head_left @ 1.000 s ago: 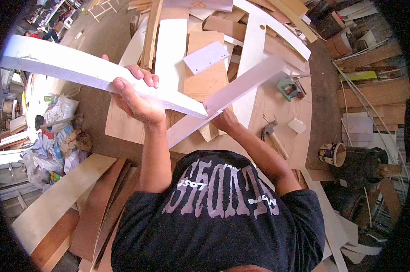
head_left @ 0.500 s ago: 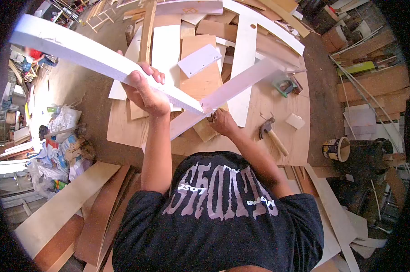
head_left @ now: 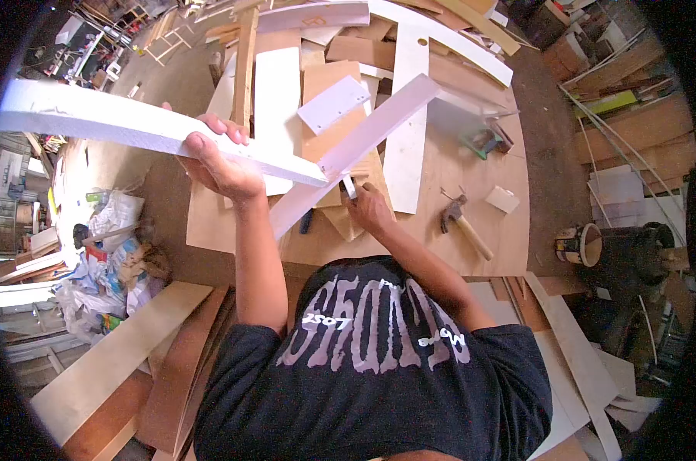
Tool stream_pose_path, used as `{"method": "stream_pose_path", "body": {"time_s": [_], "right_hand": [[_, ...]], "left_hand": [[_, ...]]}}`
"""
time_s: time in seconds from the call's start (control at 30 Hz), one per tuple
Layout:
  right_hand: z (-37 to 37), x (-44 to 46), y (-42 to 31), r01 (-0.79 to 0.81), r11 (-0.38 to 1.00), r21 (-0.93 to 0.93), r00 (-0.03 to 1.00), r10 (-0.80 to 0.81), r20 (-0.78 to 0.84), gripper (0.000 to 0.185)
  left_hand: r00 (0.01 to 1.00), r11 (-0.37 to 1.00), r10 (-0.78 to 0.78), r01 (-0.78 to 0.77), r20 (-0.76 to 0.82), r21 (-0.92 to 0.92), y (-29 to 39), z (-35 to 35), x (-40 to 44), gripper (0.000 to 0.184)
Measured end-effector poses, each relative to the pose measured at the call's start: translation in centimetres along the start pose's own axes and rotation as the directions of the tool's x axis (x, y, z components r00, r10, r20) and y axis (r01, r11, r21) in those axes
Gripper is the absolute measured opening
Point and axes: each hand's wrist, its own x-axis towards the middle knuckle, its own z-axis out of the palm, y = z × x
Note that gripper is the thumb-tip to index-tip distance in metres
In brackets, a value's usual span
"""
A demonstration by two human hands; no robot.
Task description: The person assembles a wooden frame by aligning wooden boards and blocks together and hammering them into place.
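Bright light (head_left: 90, 170) whitens the floor (head_left: 149, 107) at left, near heaped plastic bags (head_left: 119, 215).

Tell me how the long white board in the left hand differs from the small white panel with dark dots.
The long white board is held up in the left hand; the small white panel lies on a tan board. The long white board is much longer than the small white panel. The small white panel is dotted near one edge; the long white board shows no such row. Both look straight-edged.
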Motion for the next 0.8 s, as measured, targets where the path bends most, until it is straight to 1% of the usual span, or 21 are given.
{"method": "stream_pose_path", "body": {"time_s": [0.03,0.1,0.23,0.3,0.33,0.43,0.53,0.6,0.63,0.7,0.73,0.8], "right_hand": [[0.2,0.0,0.0,0.005,1.000,0.003,1.000,-0.005,-0.002,0.047],[0.3,-0.9,0.0,0.086,0.992,0.094,0.976,-0.065,-0.206,0.031],[0.5,-0.6,-0.8,0.076,0.991,0.109,0.969,-0.047,-0.244,0.028],[0.7,-0.6,-1.1,0.123,0.985,0.121,0.947,-0.080,-0.312,0.026],[0.6,-0.8,-1.1,0.119,0.985,0.122,0.947,-0.076,-0.312,0.026],[0.6,-0.9,-0.5,0.097,0.990,0.104,0.962,-0.066,-0.266,0.025],[1.1,-0.6,0.4,0.117,0.992,0.044,0.966,-0.103,-0.239,0.025],[0.6,-0.2,0.4,0.039,0.999,0.021,0.996,-0.037,-0.078,0.034],[0.0,-0.4,0.1,0.041,0.999,0.021,0.996,-0.039,-0.076,0.034],[-1.3,-1.0,-0.4,0.081,0.995,0.052,0.986,-0.072,-0.152,0.036],[-0.8,-1.0,0.3,0.081,0.995,0.052,0.986,-0.072,-0.152,0.036],[0.4,-0.9,2.0,0.086,0.996,0.038,0.969,-0.074,-0.237,0.046]], "left_hand": [[1.000,1.000,0.006,-0.006,-0.016,-0.016,0.0,0.0,0.1,0.080],[1.000,1.000,0.009,-0.009,-0.020,-0.015,0.6,0.3,-0.2,0.081],[1.000,1.000,-0.001,0.001,-0.025,-0.010,0.6,0.4,-0.4,0.083],[0.999,0.999,-0.034,0.033,-0.027,-0.015,0.6,0.4,-0.5,0.083],[0.997,0.998,-0.063,0.062,-0.034,-0.021,0.5,0.4,-0.5,0.084],[0.996,0.997,-0.080,0.079,-0.031,-0.023,-0.1,0.4,-0.8,0.083],[0.995,0.995,-0.095,0.095,-0.031,-0.027,-0.3,0.5,-1.3,0.083],[0.996,0.996,-0.084,0.084,-0.031,-0.027,-0.7,0.6,-1.5,0.082],[0.997,0.997,-0.073,0.072,-0.031,-0.025,-0.8,0.6,-1.6,0.082],[0.998,0.998,-0.060,0.060,-0.026,-0.018,-0.9,0.7,-1.8,0.083],[0.999,0.999,-0.047,0.047,-0.019,-0.015,-1.0,0.8,-1.9,0.083],[0.999,0.999,-0.037,0.037,-0.003,-0.013,-1.7,0.8,-2.0,0.083]]}}
